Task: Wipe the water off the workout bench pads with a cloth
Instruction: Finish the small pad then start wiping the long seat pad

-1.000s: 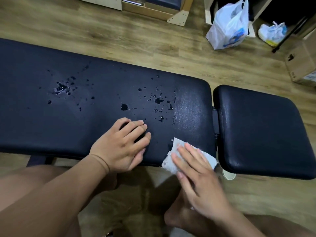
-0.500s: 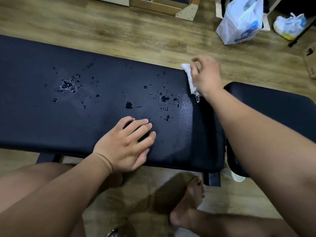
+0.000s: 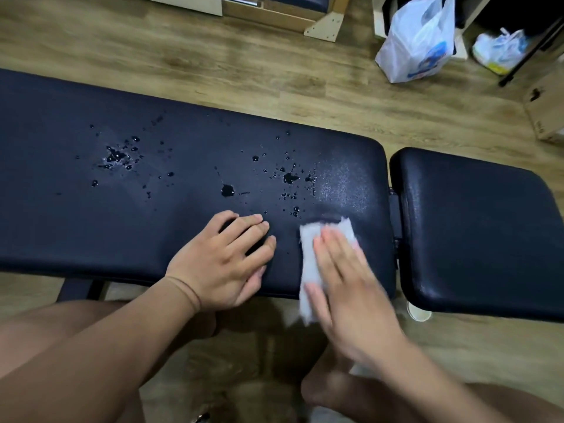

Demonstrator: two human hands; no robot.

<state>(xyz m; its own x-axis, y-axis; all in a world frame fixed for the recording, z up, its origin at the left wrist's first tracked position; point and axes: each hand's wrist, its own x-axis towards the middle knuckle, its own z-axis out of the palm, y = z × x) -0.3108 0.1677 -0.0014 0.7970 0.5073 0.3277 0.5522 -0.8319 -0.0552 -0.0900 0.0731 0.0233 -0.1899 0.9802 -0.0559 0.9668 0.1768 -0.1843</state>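
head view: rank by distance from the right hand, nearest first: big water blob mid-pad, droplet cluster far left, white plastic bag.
From the right hand:
1. Big water blob, mid-pad, just past the left hand.
2. Droplet cluster, far left on the pad.
3. White plastic bag, on the floor beyond the bench.

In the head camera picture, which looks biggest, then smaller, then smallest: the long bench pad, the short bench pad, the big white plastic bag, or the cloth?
1. Long bench pad
2. Short bench pad
3. White plastic bag
4. Cloth, partly hidden under the right hand

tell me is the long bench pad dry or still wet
Still wet: water droplets bead across the long pad, left of the cloth under the right hand.
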